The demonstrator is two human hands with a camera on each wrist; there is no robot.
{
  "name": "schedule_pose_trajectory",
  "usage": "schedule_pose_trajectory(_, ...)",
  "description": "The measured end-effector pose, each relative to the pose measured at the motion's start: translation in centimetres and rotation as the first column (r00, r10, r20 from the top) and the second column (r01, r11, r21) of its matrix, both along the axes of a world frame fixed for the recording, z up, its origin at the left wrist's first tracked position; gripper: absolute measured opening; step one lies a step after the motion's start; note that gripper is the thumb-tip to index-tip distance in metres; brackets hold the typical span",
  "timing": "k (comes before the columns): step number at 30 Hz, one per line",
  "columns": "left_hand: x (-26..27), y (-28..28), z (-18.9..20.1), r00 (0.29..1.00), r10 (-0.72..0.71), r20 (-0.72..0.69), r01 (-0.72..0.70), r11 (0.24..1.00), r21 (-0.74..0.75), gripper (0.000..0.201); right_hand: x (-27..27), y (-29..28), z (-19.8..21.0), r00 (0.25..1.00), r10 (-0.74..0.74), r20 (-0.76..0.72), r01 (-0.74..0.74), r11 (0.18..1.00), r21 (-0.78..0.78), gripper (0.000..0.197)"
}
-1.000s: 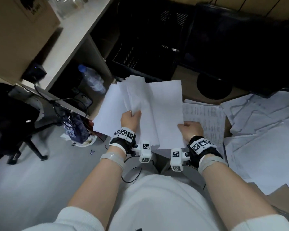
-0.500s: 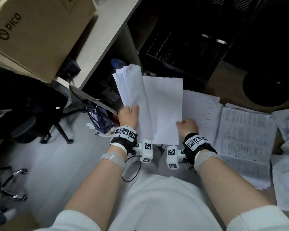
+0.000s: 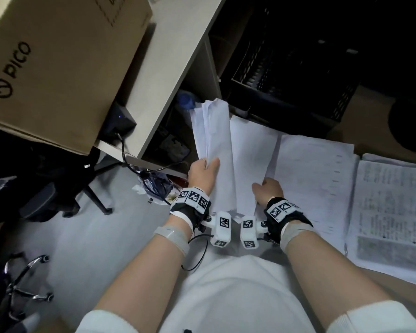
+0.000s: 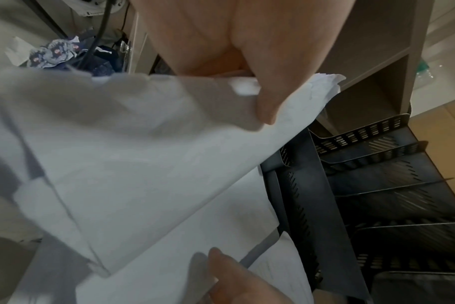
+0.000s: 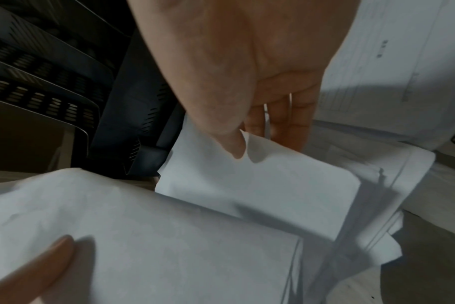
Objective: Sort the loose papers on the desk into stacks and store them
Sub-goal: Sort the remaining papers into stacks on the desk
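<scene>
A bundle of blank white sheets [image 3: 216, 138] is held upright in front of me by both hands. My left hand [image 3: 203, 173] grips its left edge, thumb on top [image 4: 266, 96]. My right hand [image 3: 267, 188] pinches the lower right edge of the front sheet [image 3: 250, 159], thumb on the paper [image 5: 231, 135], fingers behind. Printed pages [image 3: 315, 179] and a thicker printed stack [image 3: 392, 217] lie flat on the desk to the right. A black perforated paper tray rack [image 3: 286, 75] stands just beyond the bundle, its tiers seen in the left wrist view [image 4: 377, 185].
A big cardboard box [image 3: 53, 63] sits on a side desk [image 3: 178, 44] at the left. A water bottle [image 3: 186, 100] stands in the shelf under it. Cables and a patterned bag [image 3: 156, 183] lie on the floor, with office chairs [image 3: 46, 203] at the far left.
My view has swung left and down. The two hands have drawn the fanned sheets together into a narrower, more upright bundle, closer to the tray rack.
</scene>
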State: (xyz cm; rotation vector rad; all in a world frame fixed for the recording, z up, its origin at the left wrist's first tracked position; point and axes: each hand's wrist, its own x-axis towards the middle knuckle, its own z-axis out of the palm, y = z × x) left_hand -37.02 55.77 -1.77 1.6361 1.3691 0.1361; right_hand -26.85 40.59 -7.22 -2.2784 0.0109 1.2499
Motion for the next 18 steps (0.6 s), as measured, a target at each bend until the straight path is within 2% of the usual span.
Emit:
schedule_pose_trajectory(2, 0.2, -0.4, 0.1, 1.000, -0.012, 0.017, 0.013, 1.000, -0.022, 0.047, 0.3, -0.3, 0.5, 1.000, 0.006, -0.002, -0.006, 1.000, 0.012, 0.011)
schedule_pose_trajectory(3, 0.3, -0.8, 0.4, 1.000, -0.013, 0.029, 0.014, 1.000, -0.028, 0.049, 0.6, -0.7, 0.9, 1.000, 0.000, 0.001, 0.000, 1.000, 0.024, 0.015)
schedule_pose_trajectory(6, 1.0, -2.4, 1.2, 0.999, -0.033, 0.038, 0.035, 0.999, -0.033, 0.049, 1.5, -2.1, 2.0, 0.998, -0.054, 0.023, 0.051, 0.992, 0.118, 0.052)
schedule_pose_trajectory(7, 1.1, -3.0, 1.3, 0.999, -0.032, 0.033, 0.033, 0.998, -0.045, 0.047, 1.7, -2.6, 2.5, 0.998, -0.061, 0.031, 0.055, 0.985, 0.165, 0.057)
schedule_pose_trajectory(9, 1.4, -4.6, 1.2, 0.998, -0.018, 0.058, 0.023, 0.995, -0.098, 0.046, 2.0, -3.7, 3.8, 0.997, -0.069, 0.028, 0.058, 0.959, 0.279, 0.055)
schedule_pose_trajectory(11, 2.0, -6.3, 1.6, 0.994, 0.000, 0.112, 0.019, 0.986, -0.168, 0.042, 2.1, -4.8, 5.3, 0.994, -0.096, -0.050, 0.108, 0.901, 0.420, 0.053)
schedule_pose_trajectory(13, 2.7, -8.3, 2.2, 0.990, -0.012, 0.144, 0.041, 0.979, -0.201, 0.043, 2.2, -6.3, 6.8, 0.996, -0.038, -0.086, 0.078, 0.847, 0.525, 0.053)
schedule_pose_trajectory(16, 3.3, -11.6, 3.1, 0.975, -0.030, 0.221, 0.074, 0.979, -0.192, 0.046, 2.5, -9.3, 8.8, 0.994, 0.102, -0.043, -0.061, 0.826, 0.560, 0.069)
schedule_pose_trajectory(18, 3.6, -13.6, 3.0, 0.964, -0.060, 0.260, 0.109, 0.978, -0.176, 0.044, 2.8, -11.5, 9.8, 0.988, 0.149, -0.046, -0.097, 0.815, 0.571, 0.072)
